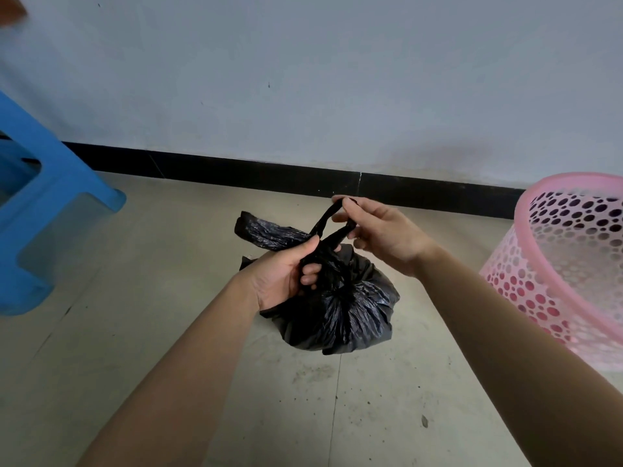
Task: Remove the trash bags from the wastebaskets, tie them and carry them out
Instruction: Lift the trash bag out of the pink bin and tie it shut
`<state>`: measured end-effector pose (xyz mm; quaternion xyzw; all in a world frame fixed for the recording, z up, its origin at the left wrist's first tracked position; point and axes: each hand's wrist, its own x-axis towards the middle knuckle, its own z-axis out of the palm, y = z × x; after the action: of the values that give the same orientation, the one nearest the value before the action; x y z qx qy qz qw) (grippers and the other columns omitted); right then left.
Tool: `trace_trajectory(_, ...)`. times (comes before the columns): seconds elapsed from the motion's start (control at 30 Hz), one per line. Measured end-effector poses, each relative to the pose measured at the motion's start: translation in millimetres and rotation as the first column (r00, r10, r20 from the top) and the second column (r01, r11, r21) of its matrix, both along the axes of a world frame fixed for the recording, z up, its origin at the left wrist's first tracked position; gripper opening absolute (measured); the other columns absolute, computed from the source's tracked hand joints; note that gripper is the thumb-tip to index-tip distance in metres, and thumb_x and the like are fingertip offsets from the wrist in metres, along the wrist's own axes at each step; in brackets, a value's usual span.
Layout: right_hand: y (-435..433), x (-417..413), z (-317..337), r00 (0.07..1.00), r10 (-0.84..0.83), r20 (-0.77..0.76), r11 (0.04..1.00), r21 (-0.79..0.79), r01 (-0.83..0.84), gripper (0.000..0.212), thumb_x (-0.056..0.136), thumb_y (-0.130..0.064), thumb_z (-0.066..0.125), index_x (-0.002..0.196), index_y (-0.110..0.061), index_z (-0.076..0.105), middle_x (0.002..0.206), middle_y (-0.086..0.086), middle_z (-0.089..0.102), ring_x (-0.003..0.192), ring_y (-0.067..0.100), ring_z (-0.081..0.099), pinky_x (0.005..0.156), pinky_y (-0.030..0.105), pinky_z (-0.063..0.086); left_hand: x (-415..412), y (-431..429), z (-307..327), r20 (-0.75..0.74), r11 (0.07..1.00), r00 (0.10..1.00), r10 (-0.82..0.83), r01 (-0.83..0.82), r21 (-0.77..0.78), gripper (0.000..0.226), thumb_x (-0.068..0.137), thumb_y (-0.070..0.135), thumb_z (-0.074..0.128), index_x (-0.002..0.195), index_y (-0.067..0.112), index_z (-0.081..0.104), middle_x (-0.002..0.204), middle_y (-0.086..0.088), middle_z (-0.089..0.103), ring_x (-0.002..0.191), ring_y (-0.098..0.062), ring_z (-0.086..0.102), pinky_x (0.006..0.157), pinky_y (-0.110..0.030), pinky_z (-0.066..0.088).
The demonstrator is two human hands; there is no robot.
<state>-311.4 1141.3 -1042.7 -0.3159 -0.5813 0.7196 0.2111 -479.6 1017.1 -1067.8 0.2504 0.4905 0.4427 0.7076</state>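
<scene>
A small black trash bag (pixel 350 315) hangs above the tiled floor, gathered at a twisted neck. My left hand (pixel 283 274) grips the neck just above the bulge, and a loose flap of the bag sticks out to the left past it. My right hand (pixel 381 234) pinches a thin twisted strand of the bag's top, pulled up into a loop. A pink perforated wastebasket (pixel 573 264) stands at the right edge, with no bag visible in it.
A blue plastic stool (pixel 43 203) stands at the left. A pale wall with a black baseboard (pixel 269 176) runs close behind the bag. The beige floor tiles (pixel 303 399) below carry specks of dirt.
</scene>
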Motion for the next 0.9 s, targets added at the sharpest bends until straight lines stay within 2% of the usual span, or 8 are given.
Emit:
trace_trajectory(0.13, -3.9, -14.1, 7.9, 0.971, -0.213, -0.108, 0.975, 0.034, 0.218, 0.026, 0.101, -0.031, 0.056, 0.1, -0.013, 0.074, 0.083, -0.003, 0.066, 0.069, 0.006, 0.056, 0.067, 0.02, 0.048, 1.1, -0.1, -1.5, 0.127, 0.998, 0.992, 0.029, -0.035, 0.047, 0.047, 0.101, 0.052, 0.038, 0.124, 0.019, 0.063, 0.079, 0.0, 0.056, 0.07, -0.016, 0.045, 0.07, -0.029, 0.041)
trace_trajectory(0.27, -1.7, -10.4, 12.5, 0.877, -0.366, -0.31, 0.908, -0.327, 0.263, 0.026, 0.104, -0.026, 0.05, 0.092, -0.009, 0.065, 0.09, 0.005, 0.067, 0.073, 0.01, 0.061, 0.079, 0.022, 0.055, -4.4, -4.9, -4.3, 0.355, 0.966, 0.915, 0.19, -0.239, 0.097, 0.039, 0.103, 0.046, 0.036, 0.129, 0.03, 0.06, 0.105, -0.013, 0.07, 0.083, -0.02, 0.063, 0.074, -0.031, 0.053)
trace_trajectory(0.43, -9.4, -5.5, 21.9, 0.862, -0.366, -0.349, 0.81, -0.576, 0.111, 0.028, 0.103, -0.024, 0.05, 0.081, -0.01, 0.059, 0.079, 0.005, 0.066, 0.069, 0.011, 0.062, 0.068, 0.019, 0.058, -5.7, -4.5, -5.6, 0.379, 0.949, 0.884, 0.272, -0.312, 0.047, 0.042, 0.104, 0.051, 0.031, 0.08, 0.023, 0.051, 0.117, -0.018, 0.069, 0.092, -0.022, 0.065, 0.096, -0.038, 0.046)
trace_trajectory(0.53, -12.6, 0.4, 18.7, 0.922, -0.239, -0.306, 0.833, -0.553, 0.033, 0.03, 0.103, -0.025, 0.049, 0.077, -0.013, 0.056, 0.075, 0.003, 0.059, 0.061, 0.011, 0.054, 0.059, 0.02, 0.054, -10.5, 0.0, -4.9, 0.338, 0.932, 0.876, 0.345, -0.361, -0.015, 0.043, 0.099, 0.052, 0.044, 0.069, 0.021, 0.049, 0.11, -0.017, 0.071, 0.089, -0.021, 0.065, 0.094, -0.037, 0.047)
trace_trajectory(0.67, -11.0, 11.0, 6.8, 0.988, -0.021, -0.156, 0.84, -0.539, -0.067, 0.03, 0.1, -0.025, 0.048, 0.071, -0.016, 0.05, 0.069, 0.0, 0.051, 0.055, 0.011, 0.046, 0.05, 0.017, 0.044, -8.6, 3.6, -5.1, 0.2, 0.913, 0.896, 0.396, -0.408, 0.021, 0.02, 0.082, 0.027, 0.075, 0.09, 0.01, 0.066, 0.093, -0.009, 0.067, 0.089, -0.021, 0.066, 0.088, -0.035, 0.055)
trace_trajectory(0.73, -9.9, 14.8, 2.6, 0.987, 0.145, -0.066, 0.838, -0.522, -0.158, 0.028, 0.099, -0.024, 0.05, 0.073, -0.017, 0.049, 0.07, 0.0, 0.051, 0.057, 0.01, 0.046, 0.051, 0.017, 0.044, -3.4, 3.1, -4.9, 0.179, 0.885, 0.878, 0.443, -0.46, 0.068, 0.015, 0.078, 0.012, 0.076, 0.075, 0.014, 0.061, 0.099, -0.012, 0.072, 0.099, -0.026, 0.069, 0.095, -0.04, 0.055)
trace_trajectory(0.8, -6.1, 18.2, -0.8, 0.972, 0.233, 0.018, 0.845, -0.498, -0.194, 0.027, 0.1, -0.024, 0.051, 0.074, -0.016, 0.051, 0.071, 0.001, 0.053, 0.058, 0.01, 0.048, 0.052, 0.017, 0.046, -0.1, 2.0, -5.8, 0.197, 0.868, 0.864, 0.464, -0.488, 0.092, 0.037, 0.076, 0.0, 0.072, 0.061, 0.021, 0.046, 0.1, -0.012, 0.074, 0.105, -0.029, 0.069, 0.097, -0.044, 0.053)
trace_trajectory(0.9, 3.1, 23.3, -2.5, 0.917, 0.272, 0.291, 0.934, -0.309, -0.179, 0.03, 0.101, -0.027, 0.053, 0.077, -0.011, 0.062, 0.075, 0.006, 0.063, 0.061, 0.015, 0.058, 0.06, 0.023, 0.052, -3.8, 0.4, -11.7, 0.047, 0.911, 0.926, 0.374, -0.376, 0.169, 0.047, 0.082, -0.012, 0.064, 0.062, 0.021, 0.036, 0.093, -0.009, 0.069, 0.1, -0.027, 0.069, 0.094, -0.041, 0.054)
